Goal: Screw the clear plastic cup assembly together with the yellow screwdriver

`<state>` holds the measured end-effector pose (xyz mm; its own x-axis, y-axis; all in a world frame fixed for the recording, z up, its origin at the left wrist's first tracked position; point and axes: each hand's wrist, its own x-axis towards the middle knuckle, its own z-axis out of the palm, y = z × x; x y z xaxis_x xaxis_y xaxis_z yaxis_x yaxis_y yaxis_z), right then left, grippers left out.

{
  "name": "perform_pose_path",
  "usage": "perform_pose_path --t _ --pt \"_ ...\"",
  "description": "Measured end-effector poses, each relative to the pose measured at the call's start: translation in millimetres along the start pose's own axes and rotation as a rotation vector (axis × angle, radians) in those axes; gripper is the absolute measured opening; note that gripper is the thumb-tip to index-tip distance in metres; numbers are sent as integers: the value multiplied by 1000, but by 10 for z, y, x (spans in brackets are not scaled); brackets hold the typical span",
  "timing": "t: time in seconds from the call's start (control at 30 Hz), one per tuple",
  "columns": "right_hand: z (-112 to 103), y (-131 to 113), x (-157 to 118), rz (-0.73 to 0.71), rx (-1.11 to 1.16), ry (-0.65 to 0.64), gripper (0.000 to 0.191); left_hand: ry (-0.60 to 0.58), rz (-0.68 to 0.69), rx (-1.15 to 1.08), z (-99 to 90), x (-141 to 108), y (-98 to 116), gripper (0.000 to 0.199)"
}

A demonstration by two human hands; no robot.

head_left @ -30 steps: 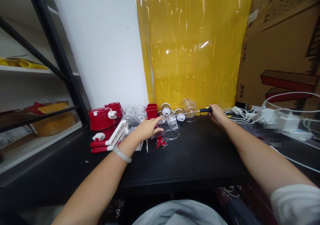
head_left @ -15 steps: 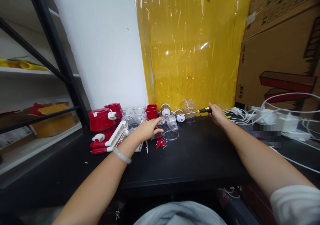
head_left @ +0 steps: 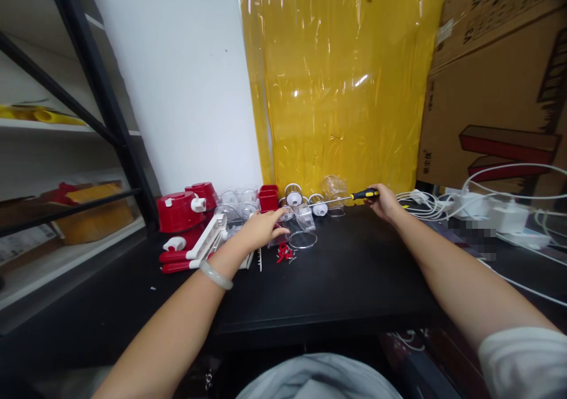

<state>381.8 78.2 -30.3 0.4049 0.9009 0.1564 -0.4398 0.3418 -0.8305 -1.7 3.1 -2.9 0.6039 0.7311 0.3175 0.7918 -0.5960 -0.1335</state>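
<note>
My right hand (head_left: 383, 201) is closed on the end of a black and yellow screwdriver (head_left: 364, 194), whose long shaft points left to a clear plastic part (head_left: 305, 217). Beside that part is my left hand (head_left: 266, 229), its thumb and forefinger apart around a clear piece; its other fingers are hidden. A clear round ring (head_left: 303, 240) lies on the black table just right of my left hand. Small red pieces and screws (head_left: 286, 253) lie in front of it. White-ended clear cylinders (head_left: 293, 195) stand behind.
Red housings (head_left: 181, 211), white and red handles (head_left: 206, 242), clear cups (head_left: 239, 197) and a red container (head_left: 268, 198) are at the left and back. White cables (head_left: 427, 207) and a large cardboard box (head_left: 491, 103) are on the right. A black-framed shelf stands left.
My right hand has shifted very slightly on the screwdriver's handle. The left hand stays in place beside the clear parts.
</note>
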Motion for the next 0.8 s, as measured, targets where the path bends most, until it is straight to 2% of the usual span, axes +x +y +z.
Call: perform_pose_path --t 0.27,0.7,0.8 --pt "15 -30 29 0 27 45 14 2 -7 -23 1 -1 6 54" --pt "21 -29 27 -1 30 24 12 5 -2 0 -10 -11 14 52" --pt "0 0 74 -20 -13 13 25 11 3 9 -9 -11 14 51"
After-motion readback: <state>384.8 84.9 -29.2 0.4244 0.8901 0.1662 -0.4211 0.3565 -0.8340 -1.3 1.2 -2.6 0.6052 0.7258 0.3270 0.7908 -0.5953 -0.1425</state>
